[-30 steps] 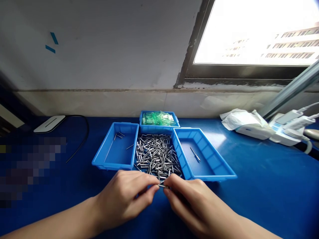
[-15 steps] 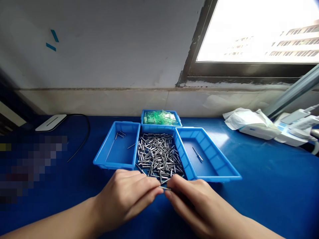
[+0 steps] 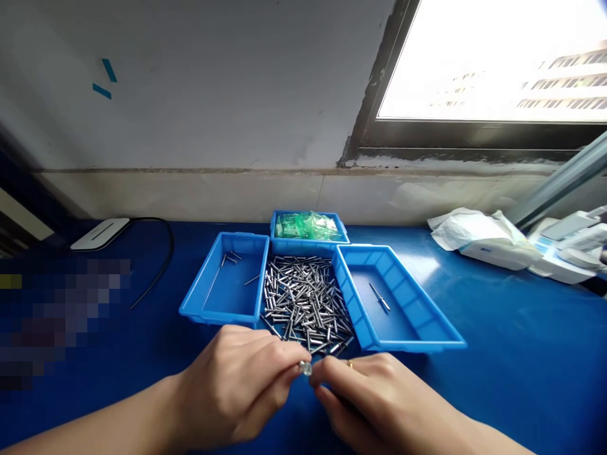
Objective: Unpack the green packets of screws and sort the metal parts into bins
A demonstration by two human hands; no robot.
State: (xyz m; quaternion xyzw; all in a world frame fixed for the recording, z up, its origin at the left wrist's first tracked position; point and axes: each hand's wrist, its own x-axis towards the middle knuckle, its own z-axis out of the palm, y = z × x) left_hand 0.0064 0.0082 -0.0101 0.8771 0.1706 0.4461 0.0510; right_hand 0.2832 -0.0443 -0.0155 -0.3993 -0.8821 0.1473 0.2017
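My left hand [image 3: 253, 382] is closed in a pinch, and shiny round ends of blind rivets [image 3: 305, 368] stick out between its thumb and forefinger. Close beside it, my right hand [image 3: 365, 395] has its fingers curled together, the fingertips next to those rivet ends. What the right fingers hold, if anything, is hidden; a small gold-coloured bit shows at one finger. Just beyond both hands lies a heap of loose silver blind rivets [image 3: 306, 300] on the blue table. A single rivet [image 3: 380, 297] rests in the right blue tray [image 3: 403, 346].
The left blue tray [image 3: 220, 318] has several thin metal pieces in it. Behind the heap, a third blue tray [image 3: 310, 245] holds green-tinted plastic bags [image 3: 308, 225]. A white device [image 3: 100, 234] with a black cable lies left; white paper [image 3: 478, 230] and white equipment [image 3: 569, 253] stand right.
The thin rivet that spanned between my fingertips no longer shows; round rivet ends now face me at my left fingertips. My right hand has shifted slightly down. The view moved a little.
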